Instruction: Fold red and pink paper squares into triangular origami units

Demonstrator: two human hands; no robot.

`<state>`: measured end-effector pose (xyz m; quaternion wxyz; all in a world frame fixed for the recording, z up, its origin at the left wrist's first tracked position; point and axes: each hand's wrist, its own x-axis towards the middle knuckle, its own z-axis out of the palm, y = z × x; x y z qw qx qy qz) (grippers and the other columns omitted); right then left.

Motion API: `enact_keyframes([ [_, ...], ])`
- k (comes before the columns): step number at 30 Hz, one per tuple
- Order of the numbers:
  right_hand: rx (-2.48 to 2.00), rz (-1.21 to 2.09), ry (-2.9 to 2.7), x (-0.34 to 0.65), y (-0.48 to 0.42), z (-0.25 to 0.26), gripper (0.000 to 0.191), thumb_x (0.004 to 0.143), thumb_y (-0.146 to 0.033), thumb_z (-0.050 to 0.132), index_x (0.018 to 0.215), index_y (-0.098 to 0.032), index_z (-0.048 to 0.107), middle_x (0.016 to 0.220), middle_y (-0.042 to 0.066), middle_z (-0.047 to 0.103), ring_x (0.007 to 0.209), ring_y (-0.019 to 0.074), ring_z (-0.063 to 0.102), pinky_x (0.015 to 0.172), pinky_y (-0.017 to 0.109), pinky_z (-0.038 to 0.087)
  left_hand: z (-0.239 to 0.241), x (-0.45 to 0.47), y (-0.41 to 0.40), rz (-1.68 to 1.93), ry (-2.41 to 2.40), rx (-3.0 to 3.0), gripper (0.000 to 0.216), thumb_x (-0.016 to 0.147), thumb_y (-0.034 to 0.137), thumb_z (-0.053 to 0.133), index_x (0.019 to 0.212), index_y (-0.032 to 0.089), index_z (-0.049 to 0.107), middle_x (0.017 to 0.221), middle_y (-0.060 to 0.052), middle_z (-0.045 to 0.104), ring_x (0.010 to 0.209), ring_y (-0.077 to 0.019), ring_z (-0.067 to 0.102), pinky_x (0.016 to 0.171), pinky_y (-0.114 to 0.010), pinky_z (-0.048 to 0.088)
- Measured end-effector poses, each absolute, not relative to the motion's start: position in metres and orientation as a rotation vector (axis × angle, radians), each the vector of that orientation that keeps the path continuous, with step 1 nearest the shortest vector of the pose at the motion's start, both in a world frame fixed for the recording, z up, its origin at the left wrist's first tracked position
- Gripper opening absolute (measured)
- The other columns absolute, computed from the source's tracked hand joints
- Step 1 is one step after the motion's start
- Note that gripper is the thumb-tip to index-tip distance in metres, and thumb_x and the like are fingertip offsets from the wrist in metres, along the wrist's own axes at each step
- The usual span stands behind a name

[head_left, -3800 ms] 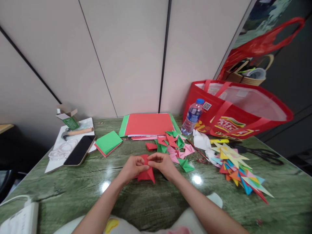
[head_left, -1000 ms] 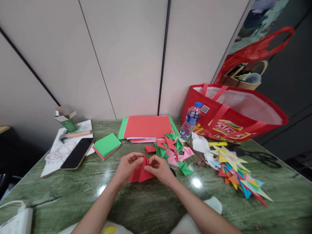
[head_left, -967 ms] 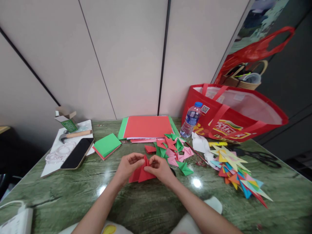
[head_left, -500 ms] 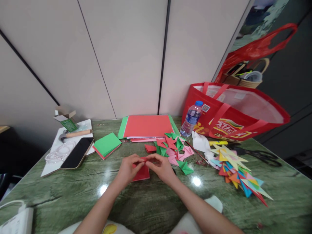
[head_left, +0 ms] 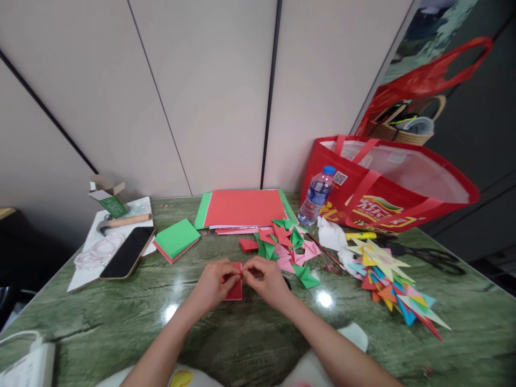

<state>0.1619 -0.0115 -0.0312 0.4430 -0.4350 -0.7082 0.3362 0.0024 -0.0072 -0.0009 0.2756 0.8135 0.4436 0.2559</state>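
Note:
A red sheet of folded paper (head_left: 234, 291) is held just above the table's middle, its lower part showing below my fingers. My left hand (head_left: 217, 279) pinches it from the left between thumb and fingers. On the right edge, my right hand (head_left: 264, 277) pinches the same paper, with fingertips almost meeting those of the left. The fingers hide the paper's upper part. Just beyond my right hand lies a pile of folded pieces (head_left: 282, 242) in red, green and pink. To the left is a small stack of green and red paper squares (head_left: 177, 239).
Larger coloured sheets (head_left: 245, 208) lie by the wall. A water bottle (head_left: 317, 196) stands before a red bag (head_left: 387, 188). At right are colourful pointed paper pieces (head_left: 393, 285) and scissors (head_left: 433, 258). A phone (head_left: 128, 252), hammer (head_left: 129, 221) and power strip (head_left: 30, 365) are left.
The red paper has turned to sit straighter, and its visible lower part looks narrower. Both hands have shifted slightly, still pinching it. Everything else stays in place.

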Motion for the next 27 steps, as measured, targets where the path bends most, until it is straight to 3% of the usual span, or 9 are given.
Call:
enact_keyframes([
  [5, -1.052, 0.873, -1.785, 0.1618, -0.0111, -0.0334, 0.014, 0.077, -0.016, 0.047, 0.07, -0.017, 0.059, 0.067, 0.001, 0.056, 0.061, 0.012, 0.054, 0.057, 0.023, 0.042, 0.0041, 0.0019, -0.0072, 0.646, 1.219, 2.152, 0.017, 0.075, 0.018, 0.051, 0.068, 0.016, 0.067, 0.063, -0.002, 0.061, 0.062, -0.0139, 0.053, 0.062, -0.022, 0.038],
  [11, -0.94, 1.303, -1.484, 0.1617, -0.0085, -0.0327, 0.02, 0.082, -0.028, 0.042, 0.076, -0.017, 0.057, 0.065, 0.0, 0.056, 0.057, 0.0114, 0.057, 0.055, 0.024, 0.047, 0.0063, 0.0011, -0.0054, 0.677, 1.215, 1.837, 0.018, 0.073, 0.024, 0.053, 0.07, 0.014, 0.068, 0.066, -0.003, 0.064, 0.062, -0.0147, 0.055, 0.058, -0.022, 0.04],
  [17, -0.904, 1.472, -1.292, 0.1608, -0.0069, -0.0342, 0.012, 0.066, -0.024, 0.063, 0.074, -0.016, 0.059, 0.066, -0.001, 0.059, 0.055, 0.0099, 0.055, 0.056, 0.024, 0.047, 0.0069, 0.0033, -0.0061, 0.752, 1.216, 1.534, 0.019, 0.067, 0.031, 0.06, 0.068, 0.013, 0.067, 0.063, -0.003, 0.065, 0.057, -0.0138, 0.054, 0.052, -0.021, 0.039],
  [27, -0.948, 1.497, -1.2, 0.1584, -0.0062, -0.0384, 0.015, 0.062, -0.026, 0.067, 0.068, -0.016, 0.059, 0.059, -0.003, 0.058, 0.05, 0.0093, 0.054, 0.052, 0.023, 0.046, 0.0029, 0.0049, -0.0048, 0.678, 1.232, 1.625, 0.02, 0.067, 0.028, 0.059, 0.06, 0.012, 0.068, 0.051, 0.0, 0.06, 0.047, -0.0101, 0.044, 0.045, -0.019, 0.031],
])
